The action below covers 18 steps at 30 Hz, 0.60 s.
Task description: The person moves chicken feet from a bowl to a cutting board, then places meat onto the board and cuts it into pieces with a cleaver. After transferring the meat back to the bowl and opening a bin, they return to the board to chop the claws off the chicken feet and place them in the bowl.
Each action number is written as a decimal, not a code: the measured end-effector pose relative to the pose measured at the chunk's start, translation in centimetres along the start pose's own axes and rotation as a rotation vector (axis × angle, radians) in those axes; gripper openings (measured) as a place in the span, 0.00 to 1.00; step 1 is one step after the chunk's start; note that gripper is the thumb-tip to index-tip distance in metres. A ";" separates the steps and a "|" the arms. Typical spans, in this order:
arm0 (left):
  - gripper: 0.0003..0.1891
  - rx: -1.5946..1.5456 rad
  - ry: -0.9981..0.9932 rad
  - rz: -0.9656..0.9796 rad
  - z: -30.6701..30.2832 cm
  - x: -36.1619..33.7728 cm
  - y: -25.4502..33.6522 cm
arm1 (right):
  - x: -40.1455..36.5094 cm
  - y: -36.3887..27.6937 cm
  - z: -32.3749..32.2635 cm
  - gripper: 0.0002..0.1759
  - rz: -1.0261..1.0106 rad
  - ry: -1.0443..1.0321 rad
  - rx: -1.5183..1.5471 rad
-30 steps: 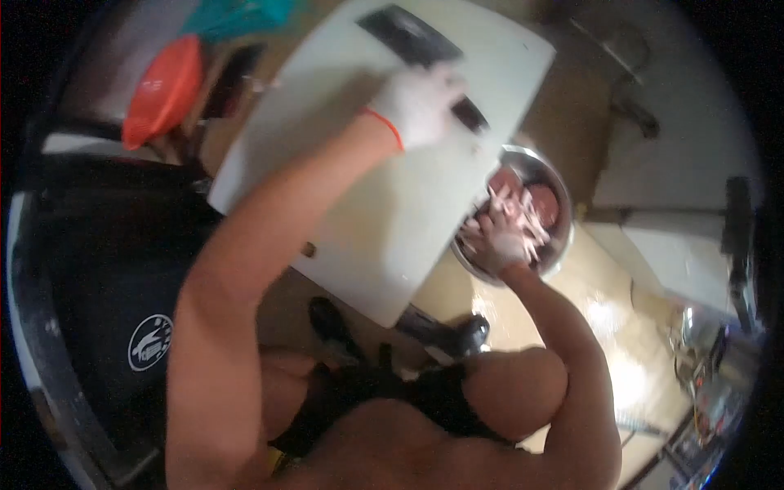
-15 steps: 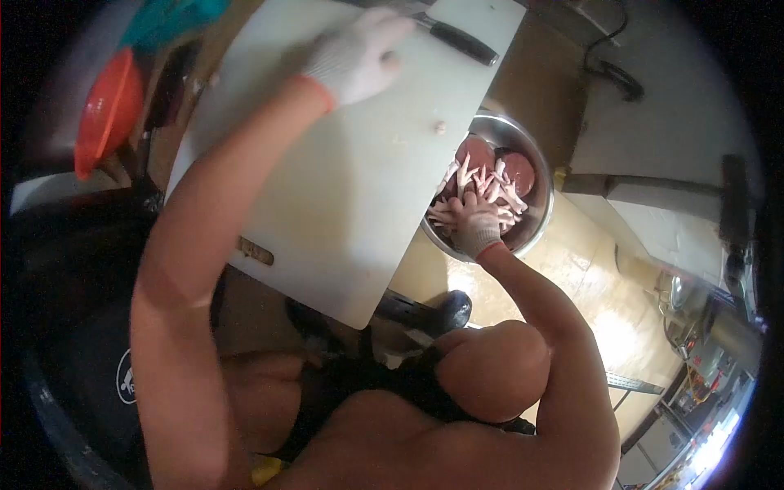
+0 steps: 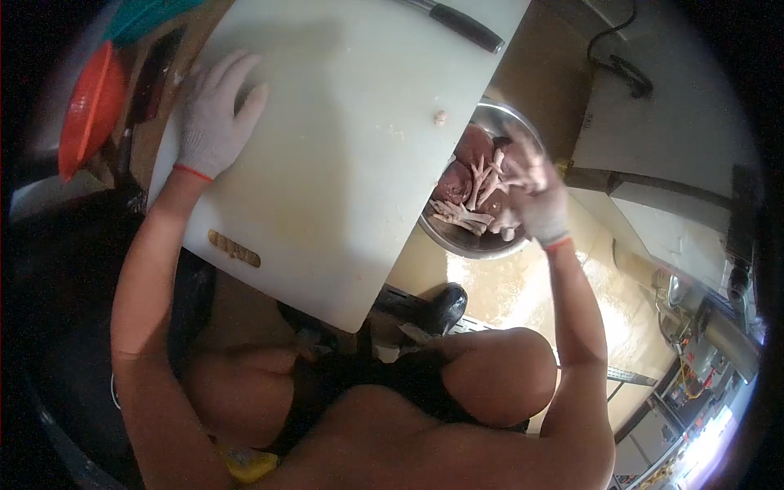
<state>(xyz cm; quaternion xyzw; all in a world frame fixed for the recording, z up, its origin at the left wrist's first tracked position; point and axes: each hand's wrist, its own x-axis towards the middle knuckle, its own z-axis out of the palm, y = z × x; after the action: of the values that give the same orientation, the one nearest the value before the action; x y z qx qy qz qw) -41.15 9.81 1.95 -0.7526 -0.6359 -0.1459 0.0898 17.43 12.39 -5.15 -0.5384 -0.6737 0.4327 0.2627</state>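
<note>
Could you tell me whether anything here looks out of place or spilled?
A small pale scrap lies alone on the cutting board, near the edge beside the metal bowl of chicken feet. It looks like a stray offcut. Otherwise nothing stands out.

Pale chicken feet (image 3: 478, 186) heaped in steel bowl (image 3: 457, 243), white cutting board (image 3: 343, 147) alongside

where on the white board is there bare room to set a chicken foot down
The cutting board is bare across its broad middle, bordered by the left hand at its left edge, the knife along the top and a small scrap near the right edge. The metal bowl is crowded with chicken feet, the right hand over it.
</note>
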 end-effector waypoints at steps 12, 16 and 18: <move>0.41 -0.018 0.234 -0.168 -1.7 -0.7 0.6 | 16.5 -34.5 5.2 0.42 -0.423 -0.330 0.175; 0.42 -0.128 0.200 -0.260 -1.7 -0.6 0.3 | 26.2 -35.9 12.9 0.43 -0.297 -0.605 -0.290; 0.42 -0.134 0.217 -0.241 -1.3 -0.5 0.0 | 26.3 -35.0 14.0 0.47 -0.328 -0.458 -0.363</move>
<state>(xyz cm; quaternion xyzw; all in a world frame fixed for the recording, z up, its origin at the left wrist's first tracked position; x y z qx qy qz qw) -41.35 8.91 3.00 -0.6549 -0.6971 -0.2778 0.0894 -18.89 31.62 15.35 -0.3494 -0.8590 0.3675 0.0705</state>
